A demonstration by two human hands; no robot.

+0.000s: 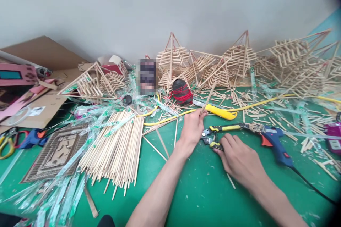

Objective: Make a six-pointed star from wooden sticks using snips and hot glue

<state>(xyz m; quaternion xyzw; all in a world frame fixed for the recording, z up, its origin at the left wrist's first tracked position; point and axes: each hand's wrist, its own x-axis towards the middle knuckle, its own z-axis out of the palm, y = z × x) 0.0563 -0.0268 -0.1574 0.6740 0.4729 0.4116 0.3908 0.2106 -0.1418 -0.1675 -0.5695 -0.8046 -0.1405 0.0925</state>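
At the centre of the view my left hand [192, 127] is closed on a wooden stick [211, 94] that points up and to the right. Just right of it, my right hand [234, 152] has its fingers wrapped round one handle of the yellow-and-black cutters [217, 144]. The cutters' metal head lies beside my left hand, and their other handle stretches to the right. A large bundle of wooden sticks [117, 149] lies left of my left arm. Behind my hands are a yellow utility knife [222, 112] and a black spool wound with red string [182, 92].
A blue glue gun [277, 145] with a black cord lies at the right. Stick frames [173, 58] line the wall, with cut pieces scattered before them. Cardboard [42, 51], scissors [9, 143] and plastic wrappers [60, 198] cover the left. A yellow cable [261, 103] crosses the green table [199, 202].
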